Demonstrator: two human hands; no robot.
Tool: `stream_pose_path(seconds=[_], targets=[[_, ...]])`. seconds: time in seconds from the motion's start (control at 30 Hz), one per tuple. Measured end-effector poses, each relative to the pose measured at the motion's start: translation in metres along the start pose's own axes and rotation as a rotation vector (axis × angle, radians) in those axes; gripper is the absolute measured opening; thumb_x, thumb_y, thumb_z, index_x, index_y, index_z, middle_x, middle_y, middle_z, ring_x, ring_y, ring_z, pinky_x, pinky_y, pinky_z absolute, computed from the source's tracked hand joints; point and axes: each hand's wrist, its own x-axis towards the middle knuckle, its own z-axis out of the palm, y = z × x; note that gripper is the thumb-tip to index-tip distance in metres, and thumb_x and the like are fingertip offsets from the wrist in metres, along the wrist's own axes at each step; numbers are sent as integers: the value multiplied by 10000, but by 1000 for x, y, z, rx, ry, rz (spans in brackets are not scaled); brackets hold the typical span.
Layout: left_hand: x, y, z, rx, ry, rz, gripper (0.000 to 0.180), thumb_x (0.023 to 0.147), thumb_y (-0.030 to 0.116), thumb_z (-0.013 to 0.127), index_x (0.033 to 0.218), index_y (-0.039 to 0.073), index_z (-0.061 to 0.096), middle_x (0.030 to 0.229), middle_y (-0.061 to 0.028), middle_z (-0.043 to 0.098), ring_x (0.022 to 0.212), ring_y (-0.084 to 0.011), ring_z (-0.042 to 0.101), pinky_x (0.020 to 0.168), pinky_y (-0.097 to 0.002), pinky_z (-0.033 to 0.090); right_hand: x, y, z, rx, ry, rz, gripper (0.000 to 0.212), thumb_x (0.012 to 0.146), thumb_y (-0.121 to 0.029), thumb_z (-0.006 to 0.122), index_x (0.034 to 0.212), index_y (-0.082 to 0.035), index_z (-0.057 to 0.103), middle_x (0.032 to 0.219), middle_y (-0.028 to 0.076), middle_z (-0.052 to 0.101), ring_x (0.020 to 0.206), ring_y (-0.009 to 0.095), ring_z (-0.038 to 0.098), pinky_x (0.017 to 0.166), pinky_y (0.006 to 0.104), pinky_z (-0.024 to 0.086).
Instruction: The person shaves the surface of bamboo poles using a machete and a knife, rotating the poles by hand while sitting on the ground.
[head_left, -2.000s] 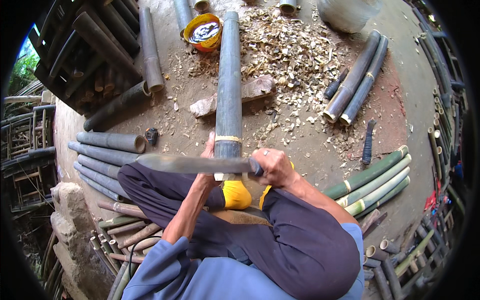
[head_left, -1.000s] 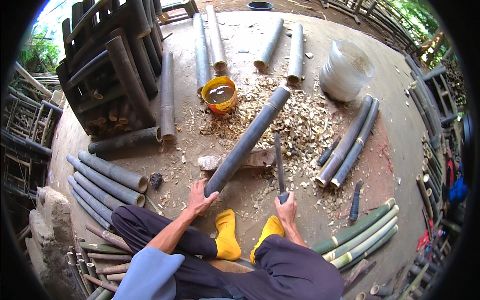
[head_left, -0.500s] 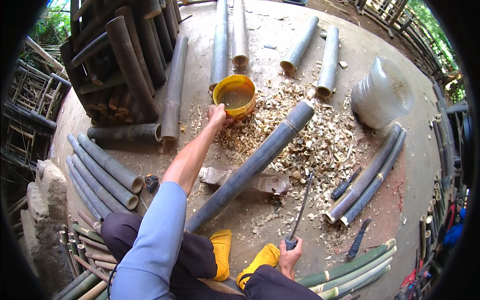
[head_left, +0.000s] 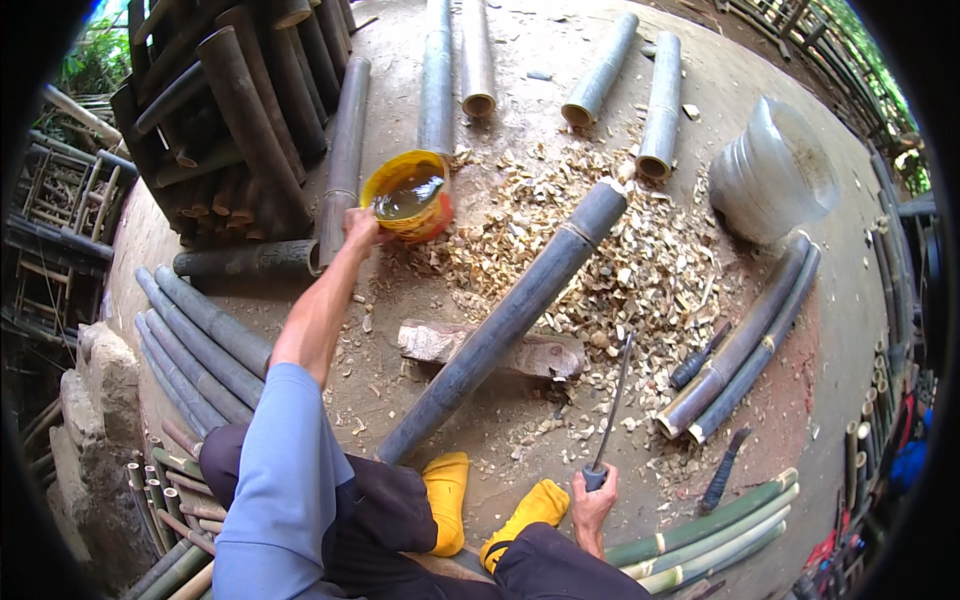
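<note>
My left hand (head_left: 362, 229) is closed on the left rim of a yellow bucket (head_left: 433, 220), which is tilted and has water in it. In my right hand (head_left: 592, 510), low in the view, is a knife (head_left: 595, 478), gripped by its dark handle with the long thin blade pointing up and away. A dark bamboo pole (head_left: 500, 320) lies slanting across a wooden block (head_left: 430, 342) between my hands. Its far end, pale at the cut, reaches over a heap of pale wood chips (head_left: 650, 285).
Bamboo lengths (head_left: 210, 345) lie at left, others (head_left: 437, 90) at the back. A clear plastic bag (head_left: 765, 180) stands right. Two tools (head_left: 722, 480) (head_left: 690, 370) rest near two bamboo pieces (head_left: 740, 350). Dark bamboo (head_left: 250, 110) is stacked back left; green poles (head_left: 700, 525) lie front right.
My left hand has carried the bucket to the left, away from the chip heap, and its tilt has changed. My right hand keeps the knife in nearly the same place.
</note>
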Motion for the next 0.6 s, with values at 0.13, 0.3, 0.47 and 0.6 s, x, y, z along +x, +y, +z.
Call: stream_pose_path(seconds=[0.13,0.3,0.47,0.6], targets=[[22,-4,-69,-11,127,-3,175,846,157,546,810,-5,601,795,-153,623,612,-279,636,512,-405,589,-15,-7,4,29,-68,43,351,674,-125,675,971,-17,523,761,143,593,677,309,604,628,399,470],[-50,25,-34,253,505,0,310,809,306,593,822,0,546,827,-141,586,703,-251,591,600,-381,488,-15,-6,-3,-1,-61,34,364,673,-152,666,966,-13,502,747,153,583,670,323,604,625,412,469],[-183,37,-25,905,-585,761,376,747,292,681,979,23,555,839,-134,595,780,-263,589,713,-384,481,-16,-5,-2,52,-98,84,389,680,-150,631,986,6,448,712,155,568,648,302,603,610,404,463],[-244,95,-50,1364,-1337,322,499,745,421,667,1071,50,596,998,-159,642,916,-296,620,804,-390,497,-14,-6,-10,100,-118,98,341,796,-254,604,959,18,480,625,113,564,550,226,585,521,360,449]])
